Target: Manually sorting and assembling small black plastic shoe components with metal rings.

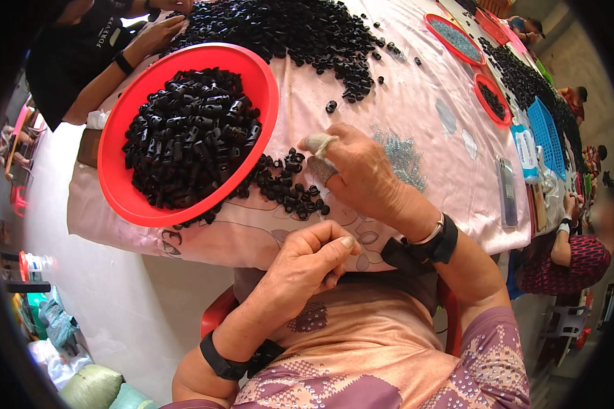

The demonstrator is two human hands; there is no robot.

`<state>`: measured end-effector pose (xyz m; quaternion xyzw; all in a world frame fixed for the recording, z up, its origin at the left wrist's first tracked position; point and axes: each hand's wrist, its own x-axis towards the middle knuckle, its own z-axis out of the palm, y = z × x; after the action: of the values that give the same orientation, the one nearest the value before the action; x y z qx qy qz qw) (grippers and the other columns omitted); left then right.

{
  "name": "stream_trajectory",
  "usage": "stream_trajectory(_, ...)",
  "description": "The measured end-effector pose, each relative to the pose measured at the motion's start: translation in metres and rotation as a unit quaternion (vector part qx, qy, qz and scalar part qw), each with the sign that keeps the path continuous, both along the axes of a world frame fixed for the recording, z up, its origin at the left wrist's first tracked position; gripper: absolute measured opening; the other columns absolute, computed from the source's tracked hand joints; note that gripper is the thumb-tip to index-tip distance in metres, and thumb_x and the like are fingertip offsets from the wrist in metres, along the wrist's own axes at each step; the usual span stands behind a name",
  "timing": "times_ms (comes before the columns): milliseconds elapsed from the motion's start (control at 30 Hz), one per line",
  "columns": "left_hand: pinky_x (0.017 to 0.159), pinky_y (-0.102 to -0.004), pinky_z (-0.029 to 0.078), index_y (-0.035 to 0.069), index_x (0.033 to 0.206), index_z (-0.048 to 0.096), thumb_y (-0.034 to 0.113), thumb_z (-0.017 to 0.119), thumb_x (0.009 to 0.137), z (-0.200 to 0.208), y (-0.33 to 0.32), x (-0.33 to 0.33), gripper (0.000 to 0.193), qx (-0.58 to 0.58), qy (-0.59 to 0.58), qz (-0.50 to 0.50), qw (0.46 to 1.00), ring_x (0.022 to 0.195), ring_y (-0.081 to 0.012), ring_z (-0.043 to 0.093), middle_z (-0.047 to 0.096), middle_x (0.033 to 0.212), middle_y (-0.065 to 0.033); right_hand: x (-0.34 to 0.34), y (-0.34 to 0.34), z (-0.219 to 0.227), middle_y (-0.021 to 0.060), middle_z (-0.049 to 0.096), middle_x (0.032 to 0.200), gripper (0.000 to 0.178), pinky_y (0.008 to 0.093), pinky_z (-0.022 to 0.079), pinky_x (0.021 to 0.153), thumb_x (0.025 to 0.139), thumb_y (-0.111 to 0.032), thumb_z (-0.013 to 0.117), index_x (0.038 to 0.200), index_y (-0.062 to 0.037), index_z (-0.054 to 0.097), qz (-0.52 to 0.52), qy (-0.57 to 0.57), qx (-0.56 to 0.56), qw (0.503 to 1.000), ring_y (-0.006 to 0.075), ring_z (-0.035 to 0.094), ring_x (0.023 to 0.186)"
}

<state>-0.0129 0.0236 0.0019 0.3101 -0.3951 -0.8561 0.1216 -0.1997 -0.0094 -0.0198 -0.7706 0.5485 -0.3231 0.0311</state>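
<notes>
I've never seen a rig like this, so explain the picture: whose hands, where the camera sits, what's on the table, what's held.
There is no machine, just a person's left hand and right hand. A fisheye camera on their head looks down, so straight edges bend. On the pink cloth are a red basin of black pieces, a large black heap beyond, small black parts beside the basin, and shiny bits beside the right hand. The left fingers are curled; whether either hand holds anything is hidden.
</notes>
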Motion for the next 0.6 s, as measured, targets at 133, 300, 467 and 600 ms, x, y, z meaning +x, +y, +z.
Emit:
stream_trajectory(133, 0.051, -0.0165, 0.035, 0.006, 0.095, 0.063, 0.024, 0.054, 0.099, 0.001, 0.000, 0.000, 0.021, 0.004, -0.005, -0.003, 1.000, 0.060, -0.0014, 0.044, 0.050, 0.070, 0.0059, 0.015, -0.001, 0.008, 0.0130, 0.060, 0.094, 0.037, 0.0411, 0.053, 0.074, 0.068, -0.001, 0.066, 0.103, -0.0099, 0.066, 0.035, 0.046, -0.004, 0.998, 0.0322, 0.061, 0.094)
stream_trajectory(300, 0.045, -0.0156, 0.031, 0.003, 0.095, 0.063, 0.020, 0.055, 0.098, 0.000, 0.001, -0.003, 0.019, 0.005, 0.002, 0.016, 1.000, 0.055, -0.0021, 0.044, 0.053, 0.069, 0.0026, 0.012, -0.008, -0.002, 0.0140, 0.058, 0.098, 0.034, 0.0404, 0.052, 0.077, 0.069, -0.001, 0.065, 0.102, -0.0105, 0.067, -0.002, 0.069, 0.041, 0.997, 0.0323, 0.060, 0.095)
stream_trajectory(467, 0.045, -0.0157, 0.031, 0.003, 0.095, 0.063, 0.020, 0.056, 0.098, 0.000, 0.003, -0.001, 0.018, 0.004, 0.007, 0.019, 1.000, 0.055, -0.0020, 0.044, 0.053, 0.070, 0.0024, 0.006, -0.011, -0.006, 0.0146, 0.059, 0.098, 0.034, 0.0413, 0.052, 0.078, 0.069, 0.003, 0.060, 0.099, -0.0099, 0.068, -0.007, 0.050, 0.047, 0.998, 0.0342, 0.060, 0.091)
stream_trajectory(600, 0.045, -0.0159, 0.031, 0.004, 0.095, 0.063, 0.020, 0.056, 0.098, 0.000, 0.002, 0.000, 0.018, 0.012, 0.004, 0.023, 1.000, 0.055, -0.0021, 0.043, 0.053, 0.069, 0.0021, 0.003, -0.008, -0.001, 0.0137, 0.059, 0.092, 0.022, 0.0426, 0.052, 0.076, 0.071, 0.001, 0.060, 0.090, -0.0064, 0.068, -0.008, 0.020, 0.060, 0.998, 0.0340, 0.059, 0.090)
